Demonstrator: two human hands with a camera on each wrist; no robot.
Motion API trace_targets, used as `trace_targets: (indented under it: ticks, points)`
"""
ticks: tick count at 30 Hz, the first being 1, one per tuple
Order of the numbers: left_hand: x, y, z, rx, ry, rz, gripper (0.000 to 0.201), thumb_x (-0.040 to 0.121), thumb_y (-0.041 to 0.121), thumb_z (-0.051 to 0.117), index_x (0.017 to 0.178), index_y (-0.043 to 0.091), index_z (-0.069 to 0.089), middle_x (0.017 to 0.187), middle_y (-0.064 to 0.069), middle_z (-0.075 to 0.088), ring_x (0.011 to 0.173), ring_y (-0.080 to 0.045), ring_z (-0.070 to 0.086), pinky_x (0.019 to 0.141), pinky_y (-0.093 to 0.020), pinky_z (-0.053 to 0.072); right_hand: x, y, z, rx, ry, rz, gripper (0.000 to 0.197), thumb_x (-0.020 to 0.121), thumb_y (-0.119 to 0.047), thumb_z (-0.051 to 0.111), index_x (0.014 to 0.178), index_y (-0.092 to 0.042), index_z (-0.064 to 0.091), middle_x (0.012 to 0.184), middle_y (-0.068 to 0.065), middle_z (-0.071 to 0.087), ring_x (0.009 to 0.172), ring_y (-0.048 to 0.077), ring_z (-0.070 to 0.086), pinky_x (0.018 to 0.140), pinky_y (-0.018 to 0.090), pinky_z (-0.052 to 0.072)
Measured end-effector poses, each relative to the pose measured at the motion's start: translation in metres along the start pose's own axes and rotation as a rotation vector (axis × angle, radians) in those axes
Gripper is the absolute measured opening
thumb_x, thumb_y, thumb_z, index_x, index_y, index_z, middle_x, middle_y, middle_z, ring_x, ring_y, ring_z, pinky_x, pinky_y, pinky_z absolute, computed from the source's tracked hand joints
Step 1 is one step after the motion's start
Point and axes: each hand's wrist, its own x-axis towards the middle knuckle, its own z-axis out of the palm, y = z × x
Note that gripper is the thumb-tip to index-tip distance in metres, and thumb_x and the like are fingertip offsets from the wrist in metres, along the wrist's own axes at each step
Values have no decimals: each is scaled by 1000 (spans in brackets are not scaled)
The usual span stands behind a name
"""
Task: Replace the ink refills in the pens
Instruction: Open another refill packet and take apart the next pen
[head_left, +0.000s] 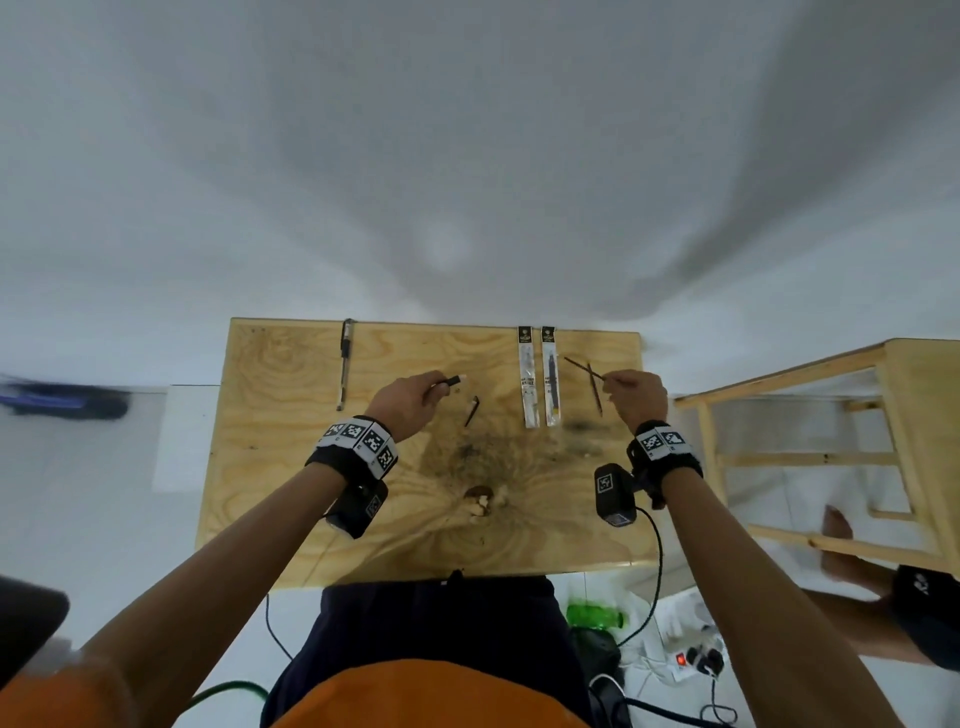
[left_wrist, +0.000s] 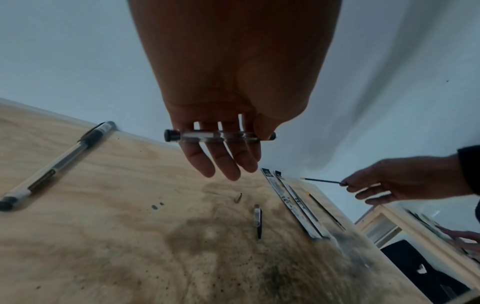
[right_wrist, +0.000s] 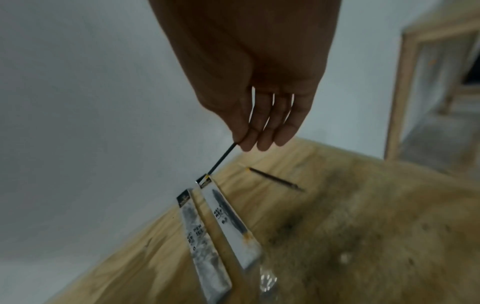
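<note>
left hand (left_wrist: 221, 127) grips barrel (left_wrist: 219, 136) above bench (head_left: 291, 493) | right hand (head_left: 641, 397) pinches refill (right_wrist: 222, 158) | packets (head_left: 539, 376), spare refill (head_left: 595, 389), cap (left_wrist: 257, 221), tip (left_wrist: 238, 198) between hands | whole pen (head_left: 345, 364) far-left | stool (head_left: 831, 441) right

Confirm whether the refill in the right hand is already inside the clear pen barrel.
No: the right hand pinches the refill in the air, well apart from the pen barrel held by the left hand.
</note>
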Motion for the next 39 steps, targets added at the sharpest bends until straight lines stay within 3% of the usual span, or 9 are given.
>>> trace_targets:
  ticks: [1, 3, 6, 12, 16, 28, 35, 39]
  points:
    - [0, -1, 0, -9, 2, -5, 26, 101, 34, 35, 111, 20, 55, 81, -12, 69, 57, -27, 54, 53, -31, 38, 2, 6, 4, 32, 29, 50, 20, 85, -12, 61, 97, -7, 77, 99, 14, 74, 96, 33, 68, 88, 42, 55]
    - [-1, -4, 1, -25, -2, -19, 24, 101, 34, 36, 109, 22, 56, 79, -13, 68, 52, -26, 52, 51, -30, 37, 3, 13, 12, 24, 71, 124, 24, 88, -14, 59, 103, -8, 76, 106, 16, 73, 102, 35, 65, 91, 37, 53]
    - [-1, -10, 2, -52, -7, -46, 22, 100, 35, 37, 105, 24, 56, 78, -13, 68, 58, -33, 58, 52, -34, 41, -2, 15, 24, -84, 111, 155, 29, 91, -17, 52, 109, -12, 74, 111, 16, 71, 103, 37, 64, 84, 33, 50]
    - [0, -18, 4, -74, -26, -96, 21, 99, 35, 38, 104, 26, 56, 78, -11, 68, 62, -36, 60, 51, -33, 40, -9, 21, 46, -285, 85, 167, 29, 92, -19, 47, 94, -6, 72, 95, 17, 72, 85, 37, 67, 70, 33, 53]
    - [3, -20, 6, -75, -26, -110, 22, 99, 35, 39, 105, 26, 57, 80, -9, 69, 64, -33, 61, 53, -34, 41, -9, 26, 50, -300, 68, 185, 25, 91, -18, 50, 98, -7, 71, 97, 16, 71, 88, 37, 66, 66, 31, 45]
    - [12, -24, 3, -91, -4, -122, 20, 100, 31, 42, 108, 21, 57, 83, 1, 71, 51, -12, 52, 49, -25, 35, -6, 22, 54, -344, 91, 135, 21, 91, -20, 47, 99, -14, 65, 99, 10, 68, 84, 31, 63, 65, 28, 41]
    - [17, -39, 4, -41, 0, -160, 16, 98, 31, 44, 106, 22, 54, 88, 3, 73, 59, -16, 58, 50, -26, 38, 0, 8, 65, -315, 72, 63, 21, 88, -24, 54, 106, -19, 65, 103, 7, 70, 89, 30, 65, 68, 30, 47]
    - [23, -49, 5, -31, 10, -202, 16, 96, 33, 48, 104, 20, 43, 85, 3, 74, 66, -22, 62, 56, -29, 41, 2, -2, 71, -264, 3, 32, 25, 86, -21, 59, 111, -21, 63, 98, 2, 71, 91, 27, 67, 72, 30, 49]
